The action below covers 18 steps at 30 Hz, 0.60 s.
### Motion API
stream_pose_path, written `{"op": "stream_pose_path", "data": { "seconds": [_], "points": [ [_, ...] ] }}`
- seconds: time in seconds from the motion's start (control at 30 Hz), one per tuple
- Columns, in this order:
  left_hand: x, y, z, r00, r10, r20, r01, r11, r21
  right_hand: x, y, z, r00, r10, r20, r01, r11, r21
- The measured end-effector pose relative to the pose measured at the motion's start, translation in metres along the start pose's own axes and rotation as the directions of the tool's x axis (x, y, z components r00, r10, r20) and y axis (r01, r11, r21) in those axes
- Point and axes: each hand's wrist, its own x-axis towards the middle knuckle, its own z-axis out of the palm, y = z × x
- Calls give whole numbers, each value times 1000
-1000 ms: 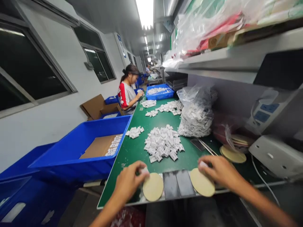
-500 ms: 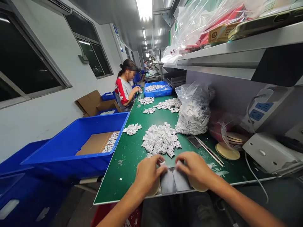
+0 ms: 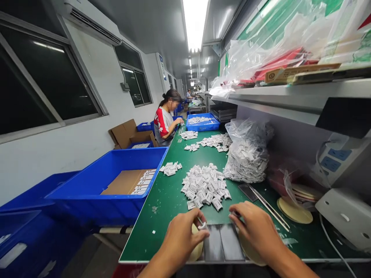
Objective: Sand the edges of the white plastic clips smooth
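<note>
Your left hand (image 3: pixel 187 235) pinches a small white plastic piece (image 3: pixel 203 226) by the far left corner of the paired plates. Your right hand (image 3: pixel 256 226) has thumb and fingers curled close together; whether they grip anything, I cannot tell. A loose left pinch could drop the piece, and a wrist brushing the plates could push them over the desk's (image 3: pixel 145 241) near edge. Reaching too far could scatter the large heap of white plastic pieces (image 3: pixel 204 187).

Count two dark flat rectangular plates (image 3: pixel 213 244) side by side at the near edge, two cream round discs (image 3: pixel 197 247) flanking them, one slender metal tweezer-like tool (image 3: pixel 269 207) toward the right, and one large heap, too overlapped to count piece by piece.
</note>
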Motion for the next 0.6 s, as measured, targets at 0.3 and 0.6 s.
{"op": "stream_pose_path", "data": {
  "seconds": [0.3, 0.6],
  "points": [
    [91, -7, -10, 977, 91, -195, -115, 986, -119, 78, -29, 6, 977, -204, 63, 195, 973, 123],
    [133, -81, -91, 829, 54, -557, 4, 995, 101, 8, 13, 4, 904, 88, -418, -41, 992, 119]
  ]
}}
